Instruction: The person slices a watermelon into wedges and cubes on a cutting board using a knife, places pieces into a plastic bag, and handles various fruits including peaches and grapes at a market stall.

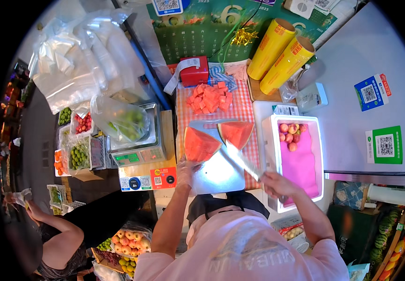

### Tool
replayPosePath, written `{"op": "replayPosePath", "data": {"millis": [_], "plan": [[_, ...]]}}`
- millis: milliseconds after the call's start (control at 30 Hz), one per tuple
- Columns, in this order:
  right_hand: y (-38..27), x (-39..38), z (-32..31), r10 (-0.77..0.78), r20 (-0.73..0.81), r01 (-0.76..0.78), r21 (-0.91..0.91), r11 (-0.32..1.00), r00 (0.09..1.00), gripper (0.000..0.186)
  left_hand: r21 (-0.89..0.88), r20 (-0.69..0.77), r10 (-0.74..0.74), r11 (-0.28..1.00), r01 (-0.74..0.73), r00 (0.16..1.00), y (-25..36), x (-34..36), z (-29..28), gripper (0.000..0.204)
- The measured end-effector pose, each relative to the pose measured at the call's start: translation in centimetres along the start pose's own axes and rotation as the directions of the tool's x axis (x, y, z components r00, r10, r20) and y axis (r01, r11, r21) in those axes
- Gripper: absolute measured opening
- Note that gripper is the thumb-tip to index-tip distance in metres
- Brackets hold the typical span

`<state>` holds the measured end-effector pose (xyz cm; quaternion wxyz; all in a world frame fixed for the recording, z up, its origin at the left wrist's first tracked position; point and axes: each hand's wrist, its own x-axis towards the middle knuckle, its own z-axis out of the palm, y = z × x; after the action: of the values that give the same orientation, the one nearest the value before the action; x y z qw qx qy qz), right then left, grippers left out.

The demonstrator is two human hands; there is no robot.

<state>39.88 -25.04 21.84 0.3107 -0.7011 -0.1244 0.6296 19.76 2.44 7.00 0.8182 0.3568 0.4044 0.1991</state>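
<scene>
Two red watermelon wedges lie on a pale cutting board (218,175). My left hand (185,171), in what looks like a thin clear glove, grips the near-left edge of the left watermelon wedge (200,145); its fingertips are partly blurred. My right hand (277,184) is closed round the handle of a knife (243,162). The blade slants up and left over the board, its tip beside the right watermelon wedge (238,133). Beyond the board sits a heap of watermelon cubes (210,98), on a red-checked cloth (182,108).
Right of the board stands a white foam box (322,164) with a pink lining and several round fruits (290,133). A scale (139,153) bearing bagged green fruit (127,125) is on the left. Yellow rolls (287,65) lean at the back. Another person (57,229) is at lower left.
</scene>
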Motion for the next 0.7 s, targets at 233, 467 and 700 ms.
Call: {"op": "replayPosePath", "data": {"millis": [233,467,700], "plan": [[-10.8,12.0,-6.6,-0.520,-0.267,0.275,-0.611,0.742,0.811,0.046,0.188,-0.042,0.092,0.979,-0.083,0.995,6.3,6.7,6.5,0.032],[-15.5,16.8,-9.6,-0.644,-0.182,0.299,-0.770,0.563,0.743,0.046,0.425,-0.252,0.101,0.905,0.016,0.962,10.9,11.7,15.2,0.015],[-16.7,17.7,-12.2,-0.613,-0.169,0.279,-0.776,0.566,0.772,0.045,0.579,-0.338,0.141,0.811,0.087,0.931,11.1,14.2,16.4,0.016]]}}
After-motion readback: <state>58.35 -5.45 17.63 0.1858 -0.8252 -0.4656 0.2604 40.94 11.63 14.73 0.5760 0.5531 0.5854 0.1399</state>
